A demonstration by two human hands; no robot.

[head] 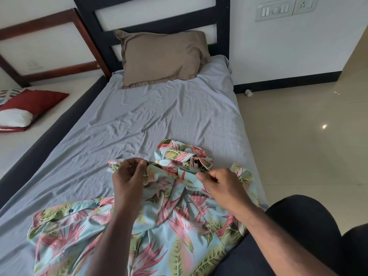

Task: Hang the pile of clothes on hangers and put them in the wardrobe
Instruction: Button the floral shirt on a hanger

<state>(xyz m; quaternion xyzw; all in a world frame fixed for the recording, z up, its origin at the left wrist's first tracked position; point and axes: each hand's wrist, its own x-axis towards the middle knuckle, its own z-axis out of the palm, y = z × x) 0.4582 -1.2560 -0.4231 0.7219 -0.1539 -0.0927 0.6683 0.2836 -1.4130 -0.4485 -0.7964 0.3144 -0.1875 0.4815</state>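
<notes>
This is a bedroom in a home. A single bed point(159, 116) with a wrinkled grey sheet and a black slatted headboard point(151, 16) fills the middle, a brown pillow point(161, 56) at its far end. A second bed point(23, 136) with a red cushion point(33, 102) stands to the left. A switch panel point(284, 8) sits on the far wall, with glossy floor tiles point(308, 136) to the right.

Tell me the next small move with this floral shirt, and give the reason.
Probably lift the floral shirt by its shoulders off the grey bedsheet to shake it straight. The left hand and right hand each already have a grip on the fabric beside the collar, the body lies bunched, and no hanger is in view.
</notes>
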